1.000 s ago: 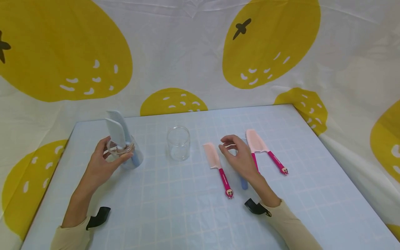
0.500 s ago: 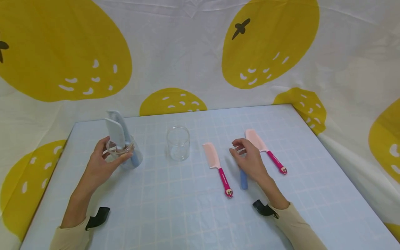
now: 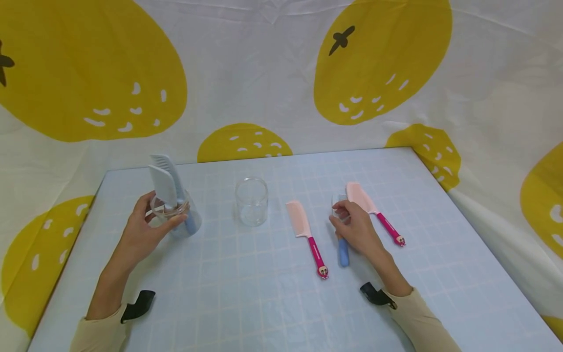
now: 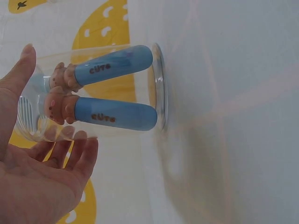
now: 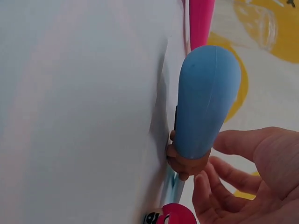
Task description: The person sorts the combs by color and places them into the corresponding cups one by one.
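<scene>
My left hand (image 3: 142, 232) grips a clear glass jar (image 4: 119, 133) near its rim, thumb on one side and fingers on the other. Two light blue combs (image 3: 162, 186) stand in it, teeth up, their blue handles (image 4: 117, 112) with small brown bears pointing down. My right hand (image 3: 355, 227) is over another blue comb (image 3: 343, 253) lying on the table. Its thumb and bent fingers come right up to the comb's neck, beside the brown bear (image 5: 187, 163); a gap shows between thumb and fingers.
A second clear glass jar (image 3: 251, 201) stands mid-table. Pink combs with magenta handles lie either side of my right hand, the left comb (image 3: 299, 218) and the right comb (image 3: 360, 198). A lemon-print cloth (image 3: 250, 73) hangs behind the table's back edge.
My right hand has moved rightward and slightly down, coming to the blue comb's neck. My left hand stays on the jar, and the combs lie as before.
</scene>
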`<state>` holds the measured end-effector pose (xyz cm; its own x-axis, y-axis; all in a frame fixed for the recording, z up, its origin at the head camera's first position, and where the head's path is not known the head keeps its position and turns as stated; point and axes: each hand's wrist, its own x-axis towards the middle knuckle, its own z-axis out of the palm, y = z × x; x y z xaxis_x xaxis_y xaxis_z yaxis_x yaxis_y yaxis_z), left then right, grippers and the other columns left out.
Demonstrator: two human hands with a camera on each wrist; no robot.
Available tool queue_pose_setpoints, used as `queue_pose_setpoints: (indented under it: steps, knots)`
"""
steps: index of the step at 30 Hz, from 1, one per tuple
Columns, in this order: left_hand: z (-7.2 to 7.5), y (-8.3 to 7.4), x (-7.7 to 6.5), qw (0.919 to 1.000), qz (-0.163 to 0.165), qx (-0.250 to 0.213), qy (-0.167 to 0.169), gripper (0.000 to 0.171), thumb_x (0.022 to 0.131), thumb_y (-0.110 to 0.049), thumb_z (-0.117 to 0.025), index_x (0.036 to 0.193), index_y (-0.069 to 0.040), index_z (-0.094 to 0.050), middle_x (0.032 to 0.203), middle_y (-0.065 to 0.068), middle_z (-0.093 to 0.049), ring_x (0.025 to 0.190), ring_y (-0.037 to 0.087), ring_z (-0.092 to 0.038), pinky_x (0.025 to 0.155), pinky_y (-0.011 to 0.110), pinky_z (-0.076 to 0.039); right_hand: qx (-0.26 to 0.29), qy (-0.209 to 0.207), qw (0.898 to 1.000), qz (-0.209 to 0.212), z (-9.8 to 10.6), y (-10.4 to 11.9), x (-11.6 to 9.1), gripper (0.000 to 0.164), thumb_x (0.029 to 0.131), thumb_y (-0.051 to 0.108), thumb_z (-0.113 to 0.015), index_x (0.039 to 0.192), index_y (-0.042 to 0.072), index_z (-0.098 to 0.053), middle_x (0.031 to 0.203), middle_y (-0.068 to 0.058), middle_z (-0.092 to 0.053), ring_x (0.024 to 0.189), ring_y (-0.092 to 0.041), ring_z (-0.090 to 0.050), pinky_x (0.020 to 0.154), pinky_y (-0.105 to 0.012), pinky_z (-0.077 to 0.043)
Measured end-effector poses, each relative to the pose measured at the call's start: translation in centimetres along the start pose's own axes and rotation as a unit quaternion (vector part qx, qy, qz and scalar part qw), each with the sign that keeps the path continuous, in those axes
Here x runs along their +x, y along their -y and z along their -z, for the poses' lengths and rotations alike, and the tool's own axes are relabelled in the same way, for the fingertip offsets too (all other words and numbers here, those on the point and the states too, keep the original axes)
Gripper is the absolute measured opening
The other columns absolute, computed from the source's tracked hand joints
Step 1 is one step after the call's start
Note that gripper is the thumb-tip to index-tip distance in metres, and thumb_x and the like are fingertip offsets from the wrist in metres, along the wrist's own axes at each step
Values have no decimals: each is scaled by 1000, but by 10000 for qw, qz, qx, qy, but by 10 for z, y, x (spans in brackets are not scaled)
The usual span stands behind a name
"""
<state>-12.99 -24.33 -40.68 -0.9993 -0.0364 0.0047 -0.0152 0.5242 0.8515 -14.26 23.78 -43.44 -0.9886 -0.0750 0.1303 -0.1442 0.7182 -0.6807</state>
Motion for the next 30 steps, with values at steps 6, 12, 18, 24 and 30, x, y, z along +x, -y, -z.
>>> queue_pose_setpoints:
  steps: [6, 12, 18, 24, 30]
  knots:
    - [0, 0, 1, 10000, 39, -19, 19, 101, 93, -39, -77, 163, -6, -12, 161, 27, -25, 146, 55, -25, 105, 75, -35, -265, 159, 9995, -89, 3, -6, 1, 32, 93, 10, -76, 120, -2, -64, 105, -14, -65, 90, -26, -61, 81, -39, -56]
    - [1, 0, 1, 9999, 113, -34, 39, 102, 93, -40, -77, 163, -6, -11, 162, 26, -25, 146, 56, -26, 105, 75, -36, -607, 347, 9971, -287, 6, -7, 2, 33, 91, 14, -78, 116, -3, -63, 101, -14, -64, 85, -25, -58, 75, -36, -54]
    - [0, 1, 1, 10000, 42, -11, -15, 100, 93, -38, -77, 162, -5, -13, 160, 27, -27, 146, 54, -26, 106, 74, -34, -904, 423, 9933, -587, 7, -4, 3, 38, 89, 21, -81, 114, -1, -63, 101, -13, -63, 81, -24, -57, 68, -30, -52]
    - [0, 2, 1, 10000, -33, -34, -25, 99, 93, -37, -78, 162, -5, -14, 159, 26, -29, 145, 51, -28, 108, 73, -33, -898, 348, 9936, -592, 8, -2, 3, 33, 88, 17, -81, 110, -2, -65, 101, -14, -66, 81, -24, -60, 73, -36, -59]
    - [0, 2, 1, 10000, 7, -53, -22, 100, 93, -38, -78, 162, -6, -13, 160, 26, -28, 146, 52, -27, 108, 74, -33, -818, 177, 9948, -577, 10, 1, 3, 32, 86, 14, -77, 109, -3, -63, 98, -14, -66, 80, -24, -60, 72, -37, -59]
